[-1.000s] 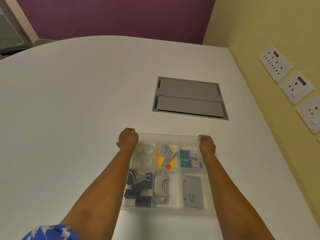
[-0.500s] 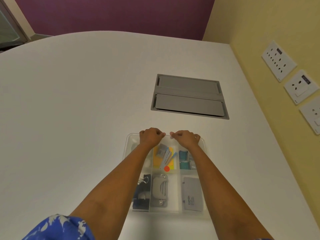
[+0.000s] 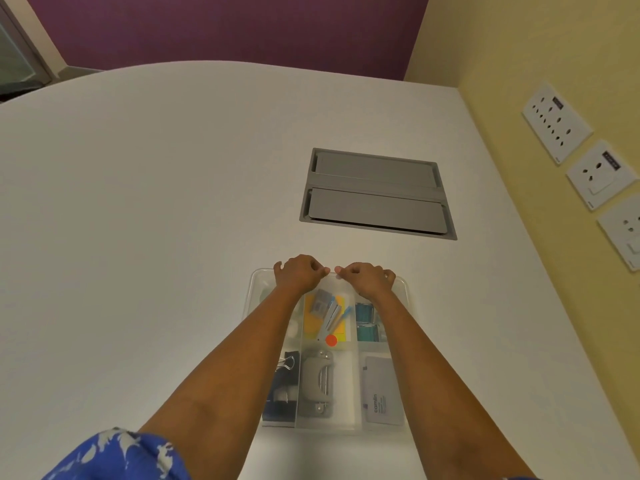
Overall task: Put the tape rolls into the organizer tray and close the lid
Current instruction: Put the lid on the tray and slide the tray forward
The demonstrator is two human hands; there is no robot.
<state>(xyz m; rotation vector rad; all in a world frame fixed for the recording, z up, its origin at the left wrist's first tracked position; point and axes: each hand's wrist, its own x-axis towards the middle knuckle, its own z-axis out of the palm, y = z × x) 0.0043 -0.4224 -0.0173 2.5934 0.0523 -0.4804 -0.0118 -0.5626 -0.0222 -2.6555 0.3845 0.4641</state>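
Note:
A clear plastic organizer tray (image 3: 255, 284) sits on the white table close in front of me, with a transparent lid (image 3: 349, 372) lying flat over its compartments. My left hand (image 3: 299, 273) and my right hand (image 3: 367, 278) are side by side at the middle of the tray's far edge, fingers curled over the lid's rim, thumbs almost touching. A white tape roll (image 3: 293, 329) shows only as a sliver in the far-left compartment; my left forearm hides the rest of that compartment.
Inside the tray are black binder clips (image 3: 285, 363), a grey hole punch (image 3: 317, 382), a grey box (image 3: 382, 393), sticky notes (image 3: 323, 320) and teal packets (image 3: 367, 323). A grey cable hatch (image 3: 377, 195) lies beyond. Wall sockets (image 3: 557, 123) line the yellow wall at right.
Both hands slid inward along the tray's far edge, from its two far corners to the middle, and now sit together there. The tray stays in place.

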